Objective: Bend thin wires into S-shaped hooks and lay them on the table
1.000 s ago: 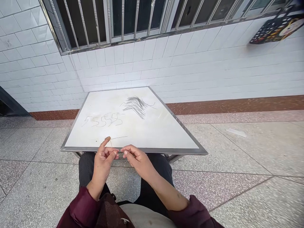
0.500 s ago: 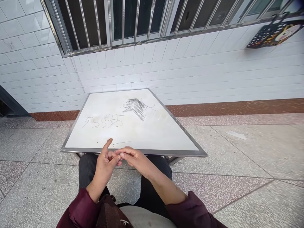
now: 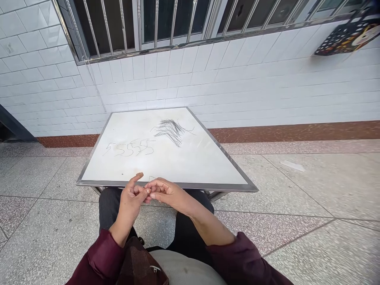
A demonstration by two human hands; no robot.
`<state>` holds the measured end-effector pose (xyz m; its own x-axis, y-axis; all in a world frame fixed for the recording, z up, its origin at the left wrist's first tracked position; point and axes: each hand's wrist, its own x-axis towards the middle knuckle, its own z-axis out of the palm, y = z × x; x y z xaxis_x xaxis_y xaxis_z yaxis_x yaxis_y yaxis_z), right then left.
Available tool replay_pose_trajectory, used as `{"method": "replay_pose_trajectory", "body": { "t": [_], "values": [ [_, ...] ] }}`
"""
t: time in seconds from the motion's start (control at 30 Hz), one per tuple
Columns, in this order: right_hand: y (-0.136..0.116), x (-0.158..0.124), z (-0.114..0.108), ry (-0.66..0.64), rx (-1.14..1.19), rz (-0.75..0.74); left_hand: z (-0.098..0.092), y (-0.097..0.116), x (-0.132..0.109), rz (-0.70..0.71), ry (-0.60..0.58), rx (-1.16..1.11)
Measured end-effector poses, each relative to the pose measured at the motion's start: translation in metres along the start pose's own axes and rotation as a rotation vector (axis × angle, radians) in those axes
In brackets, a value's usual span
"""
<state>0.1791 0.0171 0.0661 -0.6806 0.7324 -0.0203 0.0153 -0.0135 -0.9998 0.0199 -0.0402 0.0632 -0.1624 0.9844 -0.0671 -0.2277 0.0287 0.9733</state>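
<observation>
Both my hands meet just over the near edge of a white-topped table (image 3: 190,166). My left hand (image 3: 132,198) pinches a thin dark wire (image 3: 152,177) between thumb and curled fingers, its index finger pointing away. Closed at the fingertips, my right hand (image 3: 164,193) grips the wire right beside the left thumb; the fingers hide most of it. Several bent wires (image 3: 130,148) shaped like the figure 5 lie in an overlapping row at the left of the tabletop. A loose bundle of angled wires (image 3: 170,130) lies farther back, right of the row.
The table has a grey metal rim (image 3: 225,156) and stands by a white tiled wall (image 3: 133,87). Above are barred windows (image 3: 172,23). A patterned bag (image 3: 341,39) hangs at the upper right. A white scrap (image 3: 292,165) lies on the speckled floor.
The wire's visible end beyond my fingers has swung and now shows less over the tabletop. My right fingers are more curled. The view has shifted slightly.
</observation>
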Motion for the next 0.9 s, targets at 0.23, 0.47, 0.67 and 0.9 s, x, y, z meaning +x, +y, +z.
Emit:
{"method": "replay_pose_trajectory", "body": {
  "t": [0.23,0.47,0.67,0.9],
  "values": [
    [-0.001,0.001,0.009,0.103,-0.062,-0.061,0.001,-0.005,0.0,0.101,0.017,-0.03],
    [-0.003,-0.002,0.014,0.02,0.104,0.01,0.0,-0.004,-0.003,0.008,-0.001,-0.126],
    [-0.004,-0.005,0.015,0.05,0.133,0.018,0.002,0.0,-0.005,-0.128,-0.041,-0.215],
    [-0.005,-0.007,0.016,0.262,0.233,-0.038,0.001,-0.009,-0.007,-0.155,-0.054,-0.398]
  ]
}}
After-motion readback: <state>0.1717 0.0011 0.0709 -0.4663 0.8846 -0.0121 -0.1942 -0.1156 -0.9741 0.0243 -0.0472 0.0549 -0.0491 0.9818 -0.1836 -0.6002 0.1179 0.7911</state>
